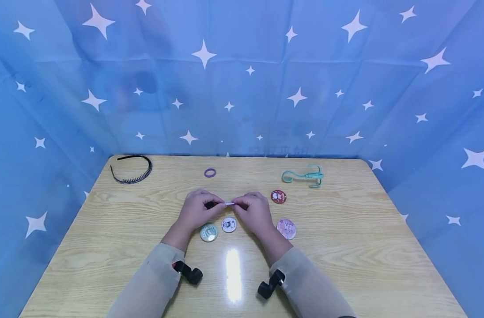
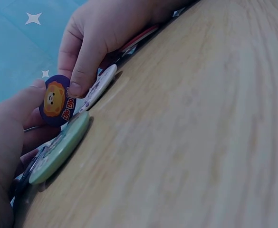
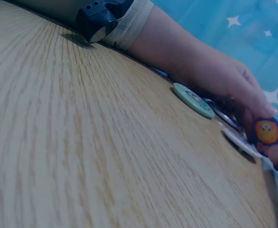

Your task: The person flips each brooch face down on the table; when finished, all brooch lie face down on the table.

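Note:
My left hand [image 1: 202, 208] and right hand [image 1: 255, 212] meet over the middle of the table, pinching a round badge [image 2: 55, 100] from opposite edges. It is dark purple with an orange lion-like face, tilted up on edge; from the head view only its thin rim shows. Just below, between the wrists, lie a white badge [image 1: 228, 225] and a mint-green badge [image 1: 209, 232]. A dark round item [image 3: 225, 115] sits close under the left hand, partly hidden. Beside the right wrist is a pink badge [image 1: 286, 229], and a red badge [image 1: 278, 196] lies beyond that hand.
On the wooden table [image 1: 365, 247], a black toothed headband [image 1: 136, 180] lies at the far left. A purple ring-shaped band [image 1: 210, 172] is at the back middle, and a teal hooked plastic piece [image 1: 313, 176] at the back right. A blue star-patterned curtain [image 1: 242, 110] hangs behind.

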Available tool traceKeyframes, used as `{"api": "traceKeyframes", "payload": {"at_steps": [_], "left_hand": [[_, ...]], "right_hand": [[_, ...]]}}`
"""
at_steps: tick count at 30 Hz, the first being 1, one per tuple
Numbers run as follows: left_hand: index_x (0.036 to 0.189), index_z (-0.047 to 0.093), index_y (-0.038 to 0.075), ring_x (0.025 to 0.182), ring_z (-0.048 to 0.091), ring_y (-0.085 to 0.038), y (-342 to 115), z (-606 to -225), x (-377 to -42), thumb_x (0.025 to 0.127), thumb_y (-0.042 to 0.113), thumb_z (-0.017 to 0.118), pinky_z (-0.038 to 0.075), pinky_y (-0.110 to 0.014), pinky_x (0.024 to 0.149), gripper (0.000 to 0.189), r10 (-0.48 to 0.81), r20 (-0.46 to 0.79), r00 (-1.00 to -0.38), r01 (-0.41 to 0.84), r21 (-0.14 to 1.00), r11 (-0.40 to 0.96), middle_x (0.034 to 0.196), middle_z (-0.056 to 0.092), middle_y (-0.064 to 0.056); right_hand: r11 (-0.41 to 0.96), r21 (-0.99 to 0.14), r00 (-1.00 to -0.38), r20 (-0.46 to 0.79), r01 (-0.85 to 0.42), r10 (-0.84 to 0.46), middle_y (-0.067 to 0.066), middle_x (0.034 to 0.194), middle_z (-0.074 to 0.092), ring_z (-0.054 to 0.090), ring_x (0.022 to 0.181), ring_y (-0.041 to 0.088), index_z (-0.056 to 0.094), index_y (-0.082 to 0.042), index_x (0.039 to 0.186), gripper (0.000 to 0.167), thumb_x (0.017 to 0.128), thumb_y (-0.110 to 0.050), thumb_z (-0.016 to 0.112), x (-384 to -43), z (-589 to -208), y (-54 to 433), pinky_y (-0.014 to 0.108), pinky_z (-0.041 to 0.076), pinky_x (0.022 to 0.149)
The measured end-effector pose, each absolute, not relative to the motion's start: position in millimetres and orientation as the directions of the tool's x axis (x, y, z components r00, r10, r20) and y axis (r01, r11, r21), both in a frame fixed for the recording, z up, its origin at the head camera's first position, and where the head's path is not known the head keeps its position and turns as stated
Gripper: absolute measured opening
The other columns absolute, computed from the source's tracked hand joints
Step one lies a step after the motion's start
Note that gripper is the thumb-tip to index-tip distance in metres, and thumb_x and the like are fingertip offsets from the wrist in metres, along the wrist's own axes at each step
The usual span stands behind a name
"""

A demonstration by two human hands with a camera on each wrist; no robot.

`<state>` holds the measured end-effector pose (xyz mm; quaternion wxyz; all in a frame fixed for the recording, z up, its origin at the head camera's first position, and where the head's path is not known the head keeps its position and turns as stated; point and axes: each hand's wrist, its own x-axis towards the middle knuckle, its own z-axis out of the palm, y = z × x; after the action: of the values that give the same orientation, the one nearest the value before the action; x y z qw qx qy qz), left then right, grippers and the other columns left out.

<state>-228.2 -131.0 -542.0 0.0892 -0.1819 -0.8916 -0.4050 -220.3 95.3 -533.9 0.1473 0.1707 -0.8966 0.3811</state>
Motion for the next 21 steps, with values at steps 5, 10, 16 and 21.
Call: {"api": "traceKeyframes", "payload": {"at_steps": [5,10,16,21], "left_hand": [[0.102,0.085,0.029,0.103,0.061,-0.013,-131.0,-541.3,-228.2,0.093,0.044,0.084,0.037,-0.048,0.109,0.017,0.255,0.294,-0.921,0.39,0.688,0.612,0.101,0.077,0.015],[0.101,0.085,0.028,0.103,0.061,-0.013,-130.3,-541.1,-227.8,0.089,0.044,0.087,0.038,-0.048,0.107,0.02,0.255,0.301,-0.919,0.394,0.681,0.617,0.101,0.077,0.014],[0.1,0.085,0.028,0.103,0.061,-0.014,-129.7,-540.3,-227.1,0.087,0.043,0.09,0.038,-0.048,0.105,0.021,0.251,0.292,-0.923,0.385,0.688,0.615,0.099,0.076,0.015],[0.1,0.084,0.028,0.103,0.06,-0.014,-129.7,-540.2,-226.5,0.084,0.043,0.092,0.037,-0.047,0.105,0.024,0.241,0.264,-0.934,0.358,0.701,0.617,0.097,0.074,0.015]], "right_hand": [[0.649,-0.649,-0.913,0.351,-0.397,-0.208,-0.01,0.093,0.079,0.065,0.108,0.019,0.086,-0.02,0.1,0.013,0.089,-0.024,0.09,-220.3,-532.5,96.0,0.049,0.043,0.107],[0.653,-0.642,-0.912,0.348,-0.402,-0.219,-0.012,0.094,0.078,0.065,0.107,0.017,0.086,-0.021,0.101,0.016,0.087,-0.029,0.091,-220.2,-532.7,96.0,0.05,0.043,0.107],[0.659,-0.637,-0.912,0.348,-0.4,-0.218,-0.012,0.097,0.078,0.064,0.108,0.017,0.086,-0.023,0.1,0.017,0.085,-0.028,0.093,-220.9,-533.9,96.4,0.05,0.043,0.105],[0.672,-0.623,-0.913,0.335,-0.401,-0.233,-0.012,0.1,0.079,0.063,0.112,0.018,0.086,-0.024,0.103,0.021,0.084,-0.029,0.093,-221.2,-533.5,96.5,0.05,0.042,0.104]]}}
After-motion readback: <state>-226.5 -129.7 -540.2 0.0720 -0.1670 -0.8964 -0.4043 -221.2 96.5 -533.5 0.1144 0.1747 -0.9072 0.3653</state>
